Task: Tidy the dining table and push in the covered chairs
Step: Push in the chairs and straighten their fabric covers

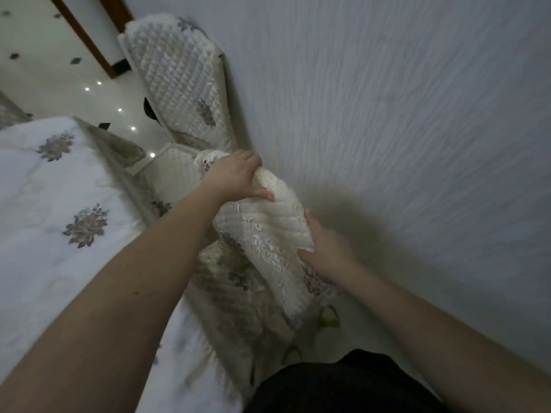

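Note:
A chair with a cream quilted cover (268,234) stands between the dining table and the wall. My left hand (235,177) grips the far end of its backrest top, fingers curled over the fabric. My right hand (325,248) grips the near end of the same backrest top. The chair's seat (226,281), also quilted with a flower motif, lies below the backrest toward the table. The table is covered by a white cloth with embroidered flowers (59,204) on the left.
A second covered chair (179,84) stands further along the wall (387,114), its backrest close to the wall. The wall is close on the right. Glossy tiled floor (59,70) shows at the top left. My dark trousers (343,386) are at the bottom.

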Motion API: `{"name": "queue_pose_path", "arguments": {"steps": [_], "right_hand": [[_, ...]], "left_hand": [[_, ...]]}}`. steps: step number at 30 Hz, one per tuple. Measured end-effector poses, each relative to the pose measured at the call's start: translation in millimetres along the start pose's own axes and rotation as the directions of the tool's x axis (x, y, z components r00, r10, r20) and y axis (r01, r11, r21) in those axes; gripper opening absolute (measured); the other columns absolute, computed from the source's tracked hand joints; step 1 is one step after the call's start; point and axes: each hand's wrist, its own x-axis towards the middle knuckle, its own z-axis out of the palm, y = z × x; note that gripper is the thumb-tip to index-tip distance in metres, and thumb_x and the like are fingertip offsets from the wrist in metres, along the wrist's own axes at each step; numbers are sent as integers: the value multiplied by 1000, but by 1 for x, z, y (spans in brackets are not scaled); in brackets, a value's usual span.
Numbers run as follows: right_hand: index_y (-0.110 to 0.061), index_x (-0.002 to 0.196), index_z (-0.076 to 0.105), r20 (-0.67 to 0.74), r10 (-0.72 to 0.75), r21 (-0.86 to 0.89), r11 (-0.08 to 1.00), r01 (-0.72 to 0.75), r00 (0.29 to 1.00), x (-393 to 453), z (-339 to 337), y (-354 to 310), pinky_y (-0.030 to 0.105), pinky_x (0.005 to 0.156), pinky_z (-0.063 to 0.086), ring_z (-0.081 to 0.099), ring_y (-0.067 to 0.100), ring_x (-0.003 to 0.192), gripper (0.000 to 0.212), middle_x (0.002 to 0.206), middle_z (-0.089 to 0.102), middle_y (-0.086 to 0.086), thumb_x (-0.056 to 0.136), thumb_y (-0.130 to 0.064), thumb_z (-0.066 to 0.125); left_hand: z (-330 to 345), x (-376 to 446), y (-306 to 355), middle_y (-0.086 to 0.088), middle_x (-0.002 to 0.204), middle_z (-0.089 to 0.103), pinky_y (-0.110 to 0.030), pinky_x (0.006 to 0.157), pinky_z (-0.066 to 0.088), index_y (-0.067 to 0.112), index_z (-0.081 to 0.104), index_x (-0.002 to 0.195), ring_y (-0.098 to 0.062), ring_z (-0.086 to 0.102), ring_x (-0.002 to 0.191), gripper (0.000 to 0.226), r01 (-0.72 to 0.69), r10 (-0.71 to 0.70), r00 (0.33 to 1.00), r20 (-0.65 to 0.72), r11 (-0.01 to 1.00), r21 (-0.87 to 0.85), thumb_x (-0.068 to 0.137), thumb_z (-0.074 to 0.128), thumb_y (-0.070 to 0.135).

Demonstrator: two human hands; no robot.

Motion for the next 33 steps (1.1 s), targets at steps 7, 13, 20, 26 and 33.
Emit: {"name": "queue_pose_path", "arguments": {"steps": [7, 13, 20, 26, 33], "right_hand": [[-26, 151, -4, 39, -93, -35, 995, 95, 995, 36, 1, -13, 35, 79, 49, 59, 32, 101, 88, 122, 59, 12, 88, -38, 56], [-27, 150, -5, 61, -111, -34, 993, 113, 992, 64, -4, -13, 37, 78, 49, 59, 34, 100, 91, 119, 59, 12, 85, -37, 57], [-28, 147, -12, 131, -138, 13, 990, 137, 982, 90, -4, -15, 43, 84, 49, 56, 39, 108, 99, 131, 52, 15, 79, -44, 58], [-34, 145, -10, 122, -141, 60, 989, 135, 982, 96, -7, -17, 45, 87, 49, 54, 36, 112, 99, 138, 47, 12, 77, -41, 61], [-40, 141, -9, 114, -162, 98, 984, 151, 980, 94, -9, -19, 47, 85, 51, 57, 35, 107, 97, 129, 54, 12, 73, -41, 60]], "left_hand": [[-5, -2, -24, -2, 117, 56, -38, 83, 44, 14, 54, 112, -22, 49, 113, 93, 109, -105, 993, 46, 992, -71, 56, 47, 88], [5, 2, -31, -12, 137, 46, -39, 105, 29, 7, 47, 130, -31, 41, 127, 85, 127, -126, 992, 19, 979, -159, 73, 61, 69], [16, 3, -35, -9, 152, 31, -47, 118, 10, 9, 33, 143, -24, 17, 145, 103, 199, -191, 980, 58, 962, -186, 70, 37, 81], [19, 7, -38, -4, 157, 22, -44, 119, 5, 13, 26, 148, -19, 6, 147, 94, 257, -247, 966, 76, 946, -199, 78, 53, 70], [11, 4, -27, -4, 162, 5, -52, 118, 7, 35, 14, 151, -23, -4, 148, 80, 268, -250, 958, 137, 954, -133, 85, 46, 67]]}}
